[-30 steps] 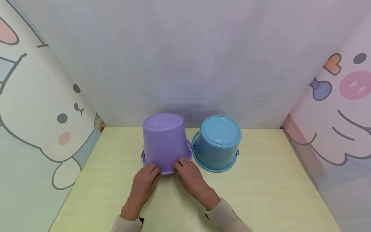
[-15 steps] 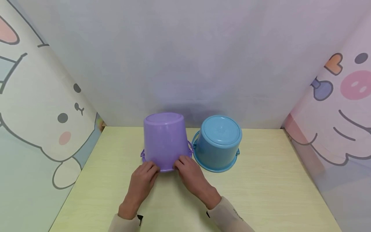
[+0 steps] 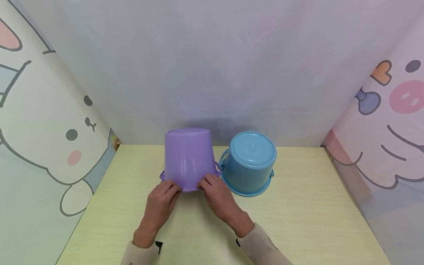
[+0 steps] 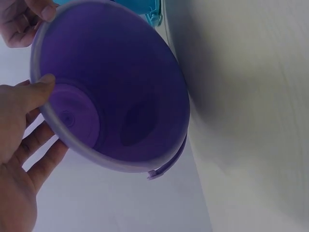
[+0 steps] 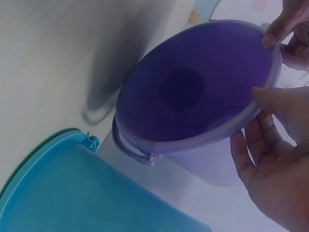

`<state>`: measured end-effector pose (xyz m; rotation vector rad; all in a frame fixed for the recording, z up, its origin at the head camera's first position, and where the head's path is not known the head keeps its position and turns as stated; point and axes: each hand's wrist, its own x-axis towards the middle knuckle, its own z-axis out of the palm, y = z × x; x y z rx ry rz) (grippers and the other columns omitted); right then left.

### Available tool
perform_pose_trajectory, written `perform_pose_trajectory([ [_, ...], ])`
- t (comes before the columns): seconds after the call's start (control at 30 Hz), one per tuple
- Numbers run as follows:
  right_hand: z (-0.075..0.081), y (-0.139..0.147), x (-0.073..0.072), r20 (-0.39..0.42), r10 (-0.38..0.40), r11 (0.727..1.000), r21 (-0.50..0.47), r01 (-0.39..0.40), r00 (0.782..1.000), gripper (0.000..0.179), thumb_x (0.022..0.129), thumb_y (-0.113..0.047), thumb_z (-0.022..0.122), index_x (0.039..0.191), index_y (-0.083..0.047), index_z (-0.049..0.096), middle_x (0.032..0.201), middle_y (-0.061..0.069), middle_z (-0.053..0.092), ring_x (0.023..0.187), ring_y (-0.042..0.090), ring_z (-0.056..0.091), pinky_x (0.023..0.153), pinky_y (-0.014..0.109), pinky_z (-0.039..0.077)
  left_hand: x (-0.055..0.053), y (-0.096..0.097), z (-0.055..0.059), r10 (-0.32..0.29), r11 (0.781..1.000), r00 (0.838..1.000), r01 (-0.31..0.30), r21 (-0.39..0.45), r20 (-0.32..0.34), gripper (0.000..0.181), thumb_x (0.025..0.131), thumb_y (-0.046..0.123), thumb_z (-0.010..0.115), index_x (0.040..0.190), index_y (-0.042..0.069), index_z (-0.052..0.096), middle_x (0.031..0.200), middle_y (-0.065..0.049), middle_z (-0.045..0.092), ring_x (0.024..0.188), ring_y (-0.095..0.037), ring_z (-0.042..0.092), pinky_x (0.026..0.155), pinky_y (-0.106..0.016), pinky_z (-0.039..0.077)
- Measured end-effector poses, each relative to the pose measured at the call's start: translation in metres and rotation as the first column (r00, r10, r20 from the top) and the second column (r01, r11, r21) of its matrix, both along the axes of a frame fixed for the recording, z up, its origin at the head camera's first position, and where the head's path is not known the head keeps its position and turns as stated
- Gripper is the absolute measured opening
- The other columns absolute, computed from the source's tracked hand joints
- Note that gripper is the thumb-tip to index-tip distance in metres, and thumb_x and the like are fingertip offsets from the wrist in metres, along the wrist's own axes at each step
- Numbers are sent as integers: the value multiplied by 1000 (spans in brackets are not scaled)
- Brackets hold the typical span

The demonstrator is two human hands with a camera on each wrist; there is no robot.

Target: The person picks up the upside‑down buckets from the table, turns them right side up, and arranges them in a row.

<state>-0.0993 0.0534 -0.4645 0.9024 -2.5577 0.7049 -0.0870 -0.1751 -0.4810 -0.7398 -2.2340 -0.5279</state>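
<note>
Both left hand [image 3: 159, 204] and right hand [image 3: 218, 197] pinch the near rim [image 3: 190, 190] of the purple bucket [image 3: 188, 154]; that edge has just risen higher, so the bucket's tipping farther back.

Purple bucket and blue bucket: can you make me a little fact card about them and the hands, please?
Purple bucket: bottom up but tilted, near rim raised; far rim seems to rest on the table
Left hand: grips the near rim, thumb inside, fingers outside
Right hand: grips the same rim, also thumb inside
Blue bucket: upside down on the table, right of the purple one, held by no hand
Left wall and right wall: cartoon pictures
</note>
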Motion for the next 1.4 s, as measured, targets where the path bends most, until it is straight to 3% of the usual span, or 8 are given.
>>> perform_pose_trajectory([
  [0.17,5,0,-1,-24,4,1000,-13,-5,1000,19,93,-5,81,105,-14,69,100,-1,62,90,15,60,82,31,56,-2,-1,5,2,1000,1000,-2,8,-15,35,65,-10,94,87,6,72,89,-5,65,77,-21,63,61,-39,55],
  [0.4,11,0,-3,-51,7,999,-36,-9,999,23,91,0,82,105,-14,69,102,-1,63,93,17,61,84,31,58,-5,-2,12,7,1000,999,-7,13,34,24,75,-5,91,88,6,73,89,-5,64,79,-23,64,65,-38,56],
  [0.67,15,0,-5,-69,7,999,-49,-10,998,24,92,0,81,108,-13,68,104,1,63,95,18,62,86,32,59,-9,-1,26,-4,999,999,6,34,-49,31,68,-10,93,87,4,74,88,-6,65,78,-23,64,63,-39,57],
  [1.0,19,-1,-8,-122,8,996,-87,-18,992,24,93,3,78,110,-11,68,108,3,63,99,21,63,87,34,59,-10,-1,39,8,999,999,-6,42,-43,32,67,-10,94,89,3,73,89,-7,66,77,-24,63,61,-41,57],
  [1.07,21,-1,-9,-114,7,996,-91,-18,994,24,94,2,78,111,-11,69,109,3,63,100,21,63,88,34,60,-11,-1,41,0,999,999,2,46,-41,27,72,-8,91,90,2,74,89,-7,66,77,-24,64,61,-41,58],
  [1.17,24,-2,-9,-97,7,995,-96,-16,995,25,93,3,78,113,-11,69,109,4,63,99,20,63,87,34,60,-13,-3,44,-12,999,999,15,51,-47,7,94,5,79,91,1,75,89,-8,66,77,-25,64,61,-42,58],
  [1.3,27,-2,-9,-84,4,996,-91,-12,996,24,94,4,76,113,-10,69,107,4,63,96,20,63,87,34,61,-15,-4,47,-15,998,998,18,53,-58,41,112,28,52,91,1,75,90,-9,66,77,-26,64,61,-41,58],
  [1.4,29,-3,-11,-82,7,995,-94,-15,997,23,96,6,73,112,-10,69,107,5,63,96,20,62,86,34,61,-17,-4,49,-14,999,998,17,50,-59,44,113,30,50,91,2,75,89,-9,66,77,-26,64,61,-41,58],
])
